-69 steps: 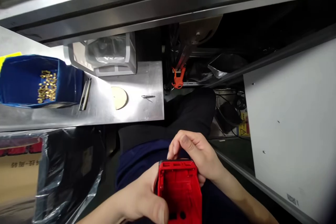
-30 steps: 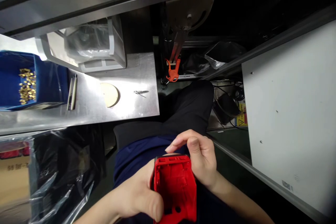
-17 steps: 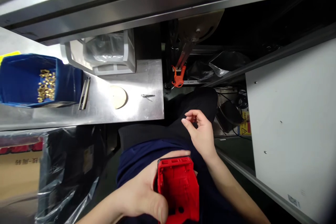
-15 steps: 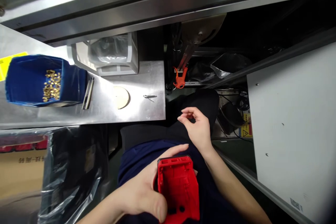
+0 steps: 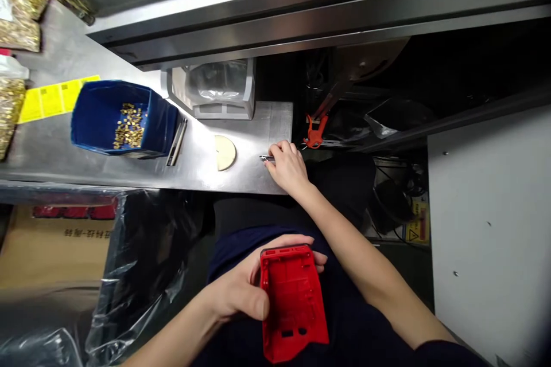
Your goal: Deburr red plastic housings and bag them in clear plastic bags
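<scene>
My left hand (image 5: pixel 241 289) is wrapped round a red plastic housing (image 5: pixel 295 304), a hollow shell with its open side facing up, held over my lap. The thumb lies along its left wall and fingertips show behind its far edge. On the metal bench, my right hand (image 5: pixel 289 167) pinches a small pair of nail clippers (image 5: pixel 264 157) near the bench's right end. Only the clippers' tip shows; the fingers cover the rest. A round cream disc (image 5: pixel 226 153) lies to the left of that hand.
A blue bin (image 5: pixel 166 126) holds small brass pieces (image 5: pixel 129 128), with tweezers (image 5: pixel 177 142) beside it. Behind stands a grey bin (image 5: pixel 247 89) with clear plastic. An orange-handled tool (image 5: pixel 316 133) hangs past the bench edge. A plastic-lined carton (image 5: pixel 55 246) stands lower left. A metal beam (image 5: pixel 301 17) crosses above.
My right hand has moved forward and left from above my lap to the bench and closed on the nail clippers. The view has shifted left. My left hand still holds the red housing.
</scene>
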